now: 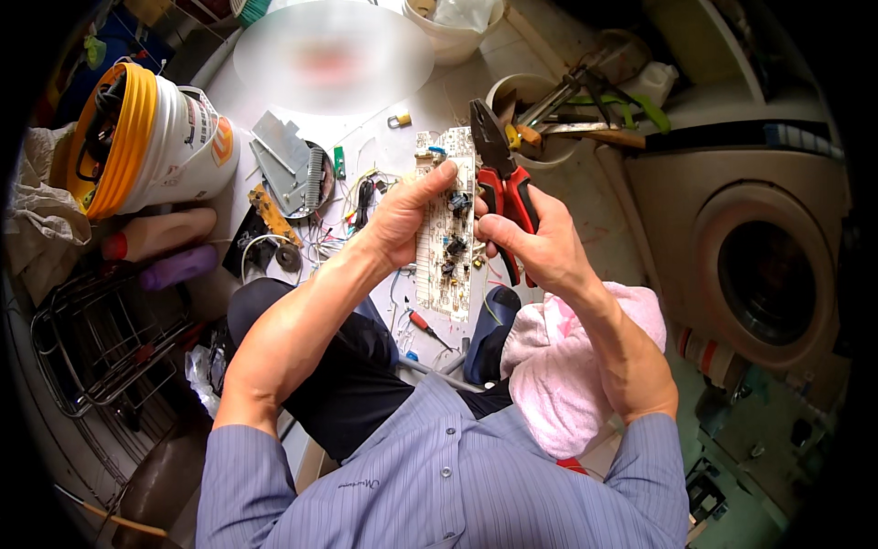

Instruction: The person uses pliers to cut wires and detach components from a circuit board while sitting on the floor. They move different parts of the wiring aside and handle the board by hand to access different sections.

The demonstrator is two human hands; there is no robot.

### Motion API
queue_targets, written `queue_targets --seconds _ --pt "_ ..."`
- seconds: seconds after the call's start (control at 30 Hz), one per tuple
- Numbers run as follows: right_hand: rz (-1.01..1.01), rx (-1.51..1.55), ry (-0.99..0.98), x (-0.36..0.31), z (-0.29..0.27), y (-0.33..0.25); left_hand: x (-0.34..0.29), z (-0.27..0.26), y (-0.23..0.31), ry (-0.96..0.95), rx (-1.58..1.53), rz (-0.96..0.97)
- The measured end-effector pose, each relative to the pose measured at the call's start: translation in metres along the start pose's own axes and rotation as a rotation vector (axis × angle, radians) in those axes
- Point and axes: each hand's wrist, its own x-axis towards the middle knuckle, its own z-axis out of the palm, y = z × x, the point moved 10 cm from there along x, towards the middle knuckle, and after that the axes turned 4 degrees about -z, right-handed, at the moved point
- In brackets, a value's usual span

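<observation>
Circuit board (440, 226), held over the floor (361, 133), looks light, stiff and brittle, best taken by its long edges clear of the components (459, 203), while the left hand (402, 218) pinches its left side and the right hand (546, 240) wraps red-handled pliers (503, 171) beside it.

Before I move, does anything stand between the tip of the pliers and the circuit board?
Nothing visible does. The pliers, in the right hand, have their tip beside the circuit board's upper right corner. The left hand's thumb covers part of the board's face.
</observation>
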Motion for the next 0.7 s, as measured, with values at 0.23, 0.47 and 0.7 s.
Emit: queue_targets --seconds 0.23,0.47,0.7 --pt "0.037 0.009 0.028 0.004 -0.004 0.009 0.004 -0.003 -0.007 0.022 -0.072 -0.039" --pt "0.091 -0.022 0.040 0.007 -0.008 0.021 0.006 -0.008 -0.009 0.070 -0.026 -0.076" --pt "0.111 0.005 0.035 0.011 -0.007 0.029 0.005 -0.015 -0.009 0.154 -0.031 -0.045"
